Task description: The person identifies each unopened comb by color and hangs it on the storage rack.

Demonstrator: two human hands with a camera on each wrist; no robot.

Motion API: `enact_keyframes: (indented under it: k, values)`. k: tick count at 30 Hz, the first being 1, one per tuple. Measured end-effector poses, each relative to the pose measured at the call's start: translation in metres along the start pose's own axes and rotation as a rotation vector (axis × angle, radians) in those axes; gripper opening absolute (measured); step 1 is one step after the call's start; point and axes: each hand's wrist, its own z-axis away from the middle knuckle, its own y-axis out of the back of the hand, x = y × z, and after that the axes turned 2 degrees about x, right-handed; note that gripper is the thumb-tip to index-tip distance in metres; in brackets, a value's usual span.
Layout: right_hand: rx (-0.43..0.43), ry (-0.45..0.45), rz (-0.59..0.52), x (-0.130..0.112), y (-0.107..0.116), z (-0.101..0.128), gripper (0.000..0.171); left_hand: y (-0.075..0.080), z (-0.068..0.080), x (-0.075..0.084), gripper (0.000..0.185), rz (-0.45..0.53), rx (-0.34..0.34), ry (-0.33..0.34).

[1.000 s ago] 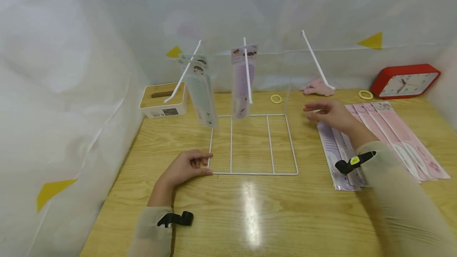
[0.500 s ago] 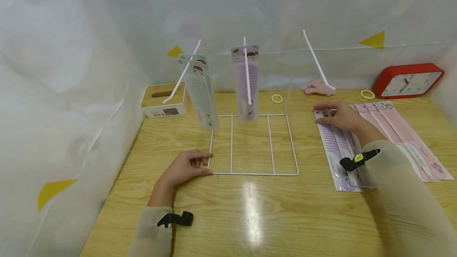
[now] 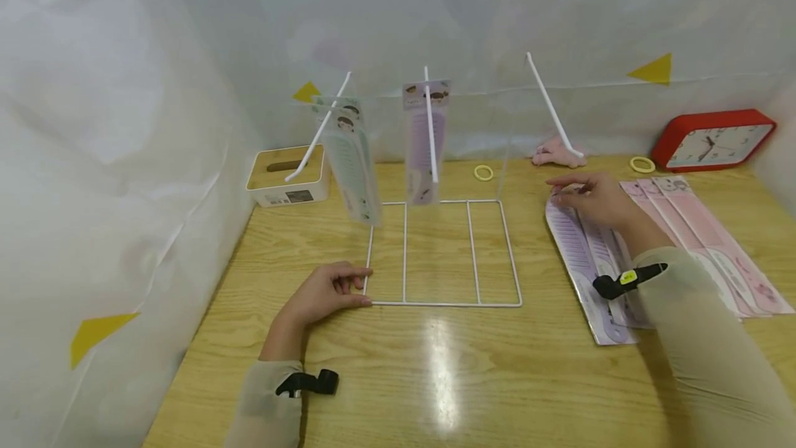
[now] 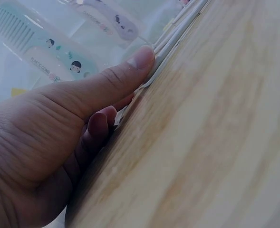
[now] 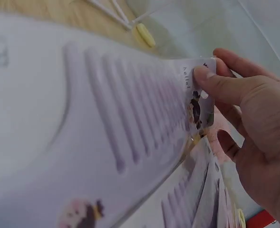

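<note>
Head view: the right hand (image 3: 598, 202) pinches a comb (image 3: 578, 260) by its top, right of the rack (image 3: 443, 304); overlap could drag its neighbour (image 3: 600, 252) along. The left hand (image 3: 322, 293) apparently pinches the rack's near corner.

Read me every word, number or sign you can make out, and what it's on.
"hello": purple pack in the right hand
"PL", cut off at the picture's edge: same pack
"PLASTIC COMB": hanging green pack
Too small or blurred: lettering on the hanging purple pack, box, clock, yellow wrist tag
</note>
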Motion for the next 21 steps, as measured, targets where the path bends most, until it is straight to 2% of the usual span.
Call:
enact_keyframes:
  k: [6,9,13,17,21]
  values:
    - [0.047,0.062,-0.138,-0.020,0.010,0.000,0.032,-0.001,-0.001,0.000,0.048,-0.010,0.016,0.008]
    - [0.062,0.122,-0.160,-0.031,0.015,-0.001,0.032,-0.001,-0.001,0.003,0.047,-0.024,0.024,0.018]
    - [0.071,0.135,-0.160,-0.046,0.020,0.002,0.033,0.000,0.002,0.016,0.046,-0.019,0.020,0.025]
    - [0.078,0.020,-0.234,-0.061,0.024,0.007,0.044,0.003,0.006,0.031,0.045,-0.001,0.011,0.017]
    - [0.103,-0.075,-0.350,-0.079,0.028,0.015,0.051,0.004,0.009,0.037,0.045,0.005,0.012,0.008]
